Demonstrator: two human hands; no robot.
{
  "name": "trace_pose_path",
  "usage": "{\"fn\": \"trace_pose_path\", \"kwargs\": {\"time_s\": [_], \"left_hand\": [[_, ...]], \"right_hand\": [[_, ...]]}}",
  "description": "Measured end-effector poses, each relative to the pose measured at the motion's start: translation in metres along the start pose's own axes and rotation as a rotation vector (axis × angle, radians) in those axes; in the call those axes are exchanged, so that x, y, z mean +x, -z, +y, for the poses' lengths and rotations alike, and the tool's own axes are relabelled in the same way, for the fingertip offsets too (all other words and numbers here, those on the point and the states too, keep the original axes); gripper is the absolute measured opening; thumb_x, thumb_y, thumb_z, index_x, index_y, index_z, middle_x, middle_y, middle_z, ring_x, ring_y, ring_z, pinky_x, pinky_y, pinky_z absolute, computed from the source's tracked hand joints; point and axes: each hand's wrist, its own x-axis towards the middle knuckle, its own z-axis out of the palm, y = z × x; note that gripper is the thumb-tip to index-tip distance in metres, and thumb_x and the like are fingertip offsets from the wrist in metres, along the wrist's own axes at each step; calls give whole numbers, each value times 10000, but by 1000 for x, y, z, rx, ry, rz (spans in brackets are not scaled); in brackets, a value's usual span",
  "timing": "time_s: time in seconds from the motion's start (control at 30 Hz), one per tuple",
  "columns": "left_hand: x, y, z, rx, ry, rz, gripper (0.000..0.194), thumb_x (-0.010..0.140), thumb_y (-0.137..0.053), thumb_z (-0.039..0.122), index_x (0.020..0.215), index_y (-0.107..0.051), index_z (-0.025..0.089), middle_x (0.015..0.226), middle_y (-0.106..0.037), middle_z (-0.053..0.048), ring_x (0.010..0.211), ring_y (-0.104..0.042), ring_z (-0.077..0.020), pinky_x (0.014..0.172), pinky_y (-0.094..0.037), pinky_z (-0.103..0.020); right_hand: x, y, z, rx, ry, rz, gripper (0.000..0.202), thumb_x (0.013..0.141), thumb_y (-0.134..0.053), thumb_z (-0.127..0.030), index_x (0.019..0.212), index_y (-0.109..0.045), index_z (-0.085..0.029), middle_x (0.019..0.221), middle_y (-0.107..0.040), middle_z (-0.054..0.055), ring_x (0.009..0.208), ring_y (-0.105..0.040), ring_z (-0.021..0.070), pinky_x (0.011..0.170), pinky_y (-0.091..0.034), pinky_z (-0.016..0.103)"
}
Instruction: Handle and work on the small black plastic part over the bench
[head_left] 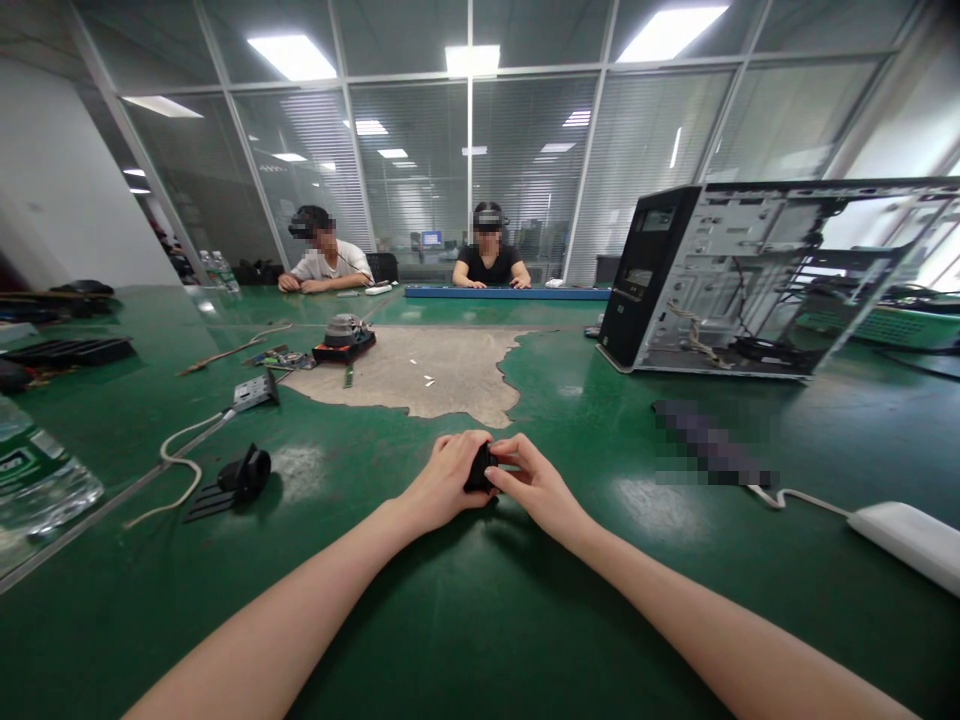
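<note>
A small black object is between my two hands, just above the green table. My left hand wraps round it from the left, fingers over its top and thumb below. From the right, my right hand pinches its edge with thumb and fingertips. The fingers cover much of the object, so what it is cannot be told. Beyond my hands lies a bare beige patch of the tabletop with small white scraps on it.
An open computer case stands at the right, near a phone-like item and a white power strip. On the left are a black part, a metal bracket and a bottle. Two people sit across the table.
</note>
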Motion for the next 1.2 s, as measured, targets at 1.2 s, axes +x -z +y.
{"fn": "trace_pose_path", "kwargs": {"time_s": [1.2], "left_hand": [[1, -1, -1, -2, 17, -2, 521, 627, -610, 210, 1068, -333, 230, 991, -499, -19, 943, -474, -189, 859, -297, -352]], "right_hand": [[6, 10, -2, 79, -92, -125, 302, 636, -656, -265, 836, -438, -212, 891, -535, -1, 829, -555, 138, 755, -442, 303]]}}
